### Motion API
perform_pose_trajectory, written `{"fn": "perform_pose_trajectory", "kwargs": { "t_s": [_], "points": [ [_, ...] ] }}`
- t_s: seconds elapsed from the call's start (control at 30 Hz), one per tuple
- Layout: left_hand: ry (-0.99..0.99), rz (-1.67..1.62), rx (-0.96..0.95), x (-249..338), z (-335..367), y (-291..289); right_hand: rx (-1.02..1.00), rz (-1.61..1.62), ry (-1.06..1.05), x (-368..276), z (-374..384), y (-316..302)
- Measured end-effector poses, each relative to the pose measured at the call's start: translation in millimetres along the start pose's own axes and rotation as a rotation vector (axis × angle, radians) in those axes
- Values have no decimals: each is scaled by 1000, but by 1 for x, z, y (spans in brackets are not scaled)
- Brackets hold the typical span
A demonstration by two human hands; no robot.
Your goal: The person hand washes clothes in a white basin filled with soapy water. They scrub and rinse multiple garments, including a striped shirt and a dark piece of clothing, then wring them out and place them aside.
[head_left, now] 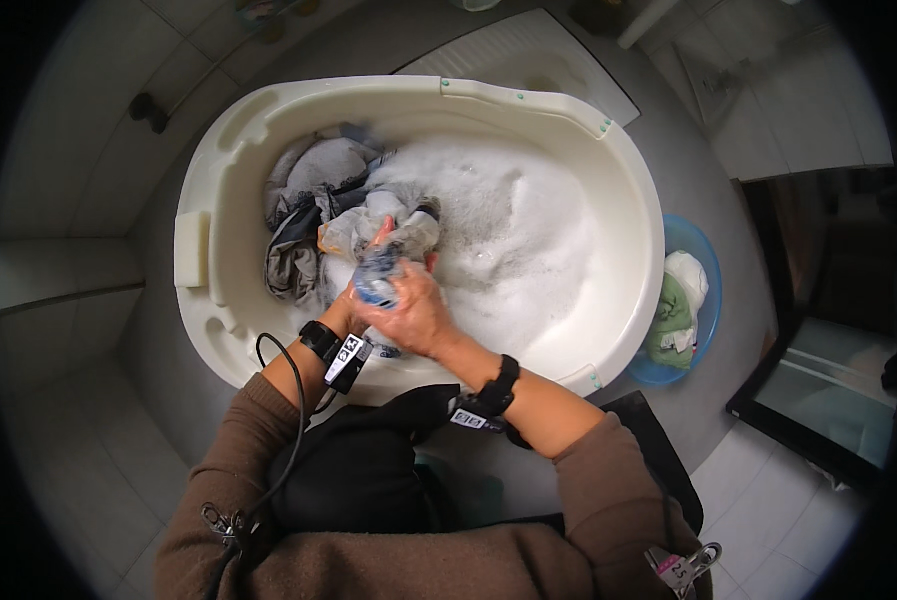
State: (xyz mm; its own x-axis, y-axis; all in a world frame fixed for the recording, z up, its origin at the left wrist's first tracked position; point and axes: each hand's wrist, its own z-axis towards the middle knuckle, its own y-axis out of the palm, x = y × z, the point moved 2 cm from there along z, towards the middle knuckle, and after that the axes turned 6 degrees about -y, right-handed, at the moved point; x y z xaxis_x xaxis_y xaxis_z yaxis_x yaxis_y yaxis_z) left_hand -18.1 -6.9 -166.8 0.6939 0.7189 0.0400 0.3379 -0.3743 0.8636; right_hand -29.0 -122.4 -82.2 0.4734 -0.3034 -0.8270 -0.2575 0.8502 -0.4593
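My right hand (413,308) is closed over a wet, bunched garment (376,277) with dark blue and white parts; its exact kind cannot be made out. Beneath and beside it, my left hand (352,312) grips the same cloth, one finger pointing up past it. Both hands are wet and meet over the left half of a cream plastic tub (636,250). White suds (528,235) cover the water to the right of my hands. Grey and dark clothes (313,180) lie heaped at the tub's left end, and pale wet cloth lies just beyond my fingers.
A cream block (191,250) sits on the tub's left rim. To the right, a blue basin (708,270) on the floor holds green cloth (673,320) and white cloth (686,280). A ridged white floor fixture (528,55) lies behind the tub. A dark-framed glass panel (818,390) is at far right.
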Motion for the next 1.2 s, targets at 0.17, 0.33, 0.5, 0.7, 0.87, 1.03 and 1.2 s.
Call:
{"fn": "perform_pose_trajectory", "kwargs": {
  "t_s": [0.17,0.33,0.5,0.7,0.87,1.03,1.2],
  "points": [
    [258,176,370,-20,-9,-5,180,-93,328,34,42,1],
    [246,273,307,-19,7,20,-155,-418,771,147,34,-62],
    [259,49,419,-3,0,8,-83,-485,951,200,-28,-120],
    [79,26,444,-16,3,7,-178,-352,666,167,-33,-37],
    [36,13,64,-1,2,22,-67,-12,11,35,-8,-11],
    [214,-57,104,-9,-4,12,117,93,166,10,26,-12],
    [215,284,501,-22,7,18,-9,-236,465,95,37,-24]
  ]
}}
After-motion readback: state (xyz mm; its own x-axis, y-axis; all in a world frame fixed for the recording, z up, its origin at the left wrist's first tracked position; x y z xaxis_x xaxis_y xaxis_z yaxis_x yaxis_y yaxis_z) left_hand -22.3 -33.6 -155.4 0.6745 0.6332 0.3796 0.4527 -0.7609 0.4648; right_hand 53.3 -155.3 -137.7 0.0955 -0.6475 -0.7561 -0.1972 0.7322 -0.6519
